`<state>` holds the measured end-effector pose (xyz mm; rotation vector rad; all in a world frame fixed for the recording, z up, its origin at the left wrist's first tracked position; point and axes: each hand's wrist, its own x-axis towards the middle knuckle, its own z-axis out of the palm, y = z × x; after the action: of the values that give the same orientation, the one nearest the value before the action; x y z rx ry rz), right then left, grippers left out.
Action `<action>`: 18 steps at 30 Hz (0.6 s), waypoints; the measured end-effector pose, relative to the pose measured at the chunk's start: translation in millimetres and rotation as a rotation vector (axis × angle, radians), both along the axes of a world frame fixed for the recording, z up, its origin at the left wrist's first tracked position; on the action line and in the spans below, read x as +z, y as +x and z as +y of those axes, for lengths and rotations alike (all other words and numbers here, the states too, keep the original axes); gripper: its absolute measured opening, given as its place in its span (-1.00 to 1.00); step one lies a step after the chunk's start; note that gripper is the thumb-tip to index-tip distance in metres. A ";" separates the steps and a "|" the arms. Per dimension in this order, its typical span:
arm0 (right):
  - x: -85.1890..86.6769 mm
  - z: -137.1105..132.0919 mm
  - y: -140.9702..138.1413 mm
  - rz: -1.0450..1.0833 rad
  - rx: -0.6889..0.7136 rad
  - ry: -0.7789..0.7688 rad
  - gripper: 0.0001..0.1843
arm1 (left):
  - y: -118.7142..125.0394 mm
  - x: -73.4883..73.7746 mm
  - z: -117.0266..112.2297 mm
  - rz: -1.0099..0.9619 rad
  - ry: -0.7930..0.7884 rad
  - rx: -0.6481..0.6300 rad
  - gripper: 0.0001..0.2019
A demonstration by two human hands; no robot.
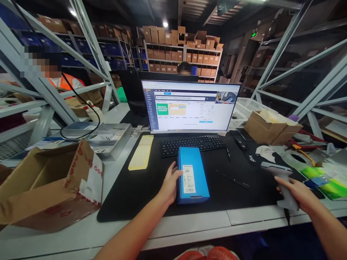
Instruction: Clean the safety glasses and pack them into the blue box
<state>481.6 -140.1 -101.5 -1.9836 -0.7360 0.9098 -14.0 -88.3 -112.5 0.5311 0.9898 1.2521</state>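
A blue box (200,173) with a white printed label (189,179) lies on the black desk mat (130,196), just in front of the keyboard (195,143). My left hand (170,184) grips its left edge, the thumb resting on top by the label and the other fingers along the side. Over the mat's right part, my right hand (297,193) is wrapped round the handle of a grey barcode scanner (287,189), whose head points left toward the box. A cable hangs from the handle's lower end.
An open cardboard carton (51,187) stands at the left, beside a grey metal tray (114,142). Yellow label sheets (141,153) lie on the mat. Behind is a lit monitor (189,108). To the right are a mouse (240,142), tape (294,159) and another carton (271,126).
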 end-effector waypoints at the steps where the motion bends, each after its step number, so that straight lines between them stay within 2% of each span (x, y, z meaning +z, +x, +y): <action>1: -8.8 8.6 24.8 -0.065 -0.009 -0.004 -0.58 | 0.8 -3.6 0.0 0.011 -0.005 -0.023 -0.08; 3: -27.2 19.2 67.6 -0.366 0.009 -0.097 -0.56 | 1.1 -10.0 -0.1 0.054 0.007 -0.061 -0.08; 5: -44.0 19.7 96.4 -0.646 -0.007 -0.199 -0.49 | -0.1 -13.6 -0.7 0.086 0.037 -0.105 -0.08; 8: -59.7 12.4 105.2 -0.964 -0.069 -0.205 -0.30 | -2.7 -12.6 -2.3 0.131 0.084 -0.169 -0.04; 11: -59.7 26.2 74.8 -1.160 -0.017 0.011 -0.24 | -3.7 -9.5 -4.4 0.212 0.075 -0.237 0.10; 14: -48.4 78.7 24.5 -1.036 0.272 0.274 -0.41 | -3.7 -11.7 -4.8 0.278 0.068 -0.276 0.19; 16: -40.1 126.2 -4.4 -0.999 0.366 0.300 -0.46 | -4.7 -16.1 -4.0 0.310 0.096 -0.268 0.15; 18: -35.1 171.4 -20.0 -1.046 0.363 0.219 -0.45 | -7.2 -20.4 -3.1 0.363 0.124 -0.256 0.07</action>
<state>461.7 31.3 -136.6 -2.0790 -1.7189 -0.1255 -21.2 -91.4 -132.9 0.9762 1.1081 1.0101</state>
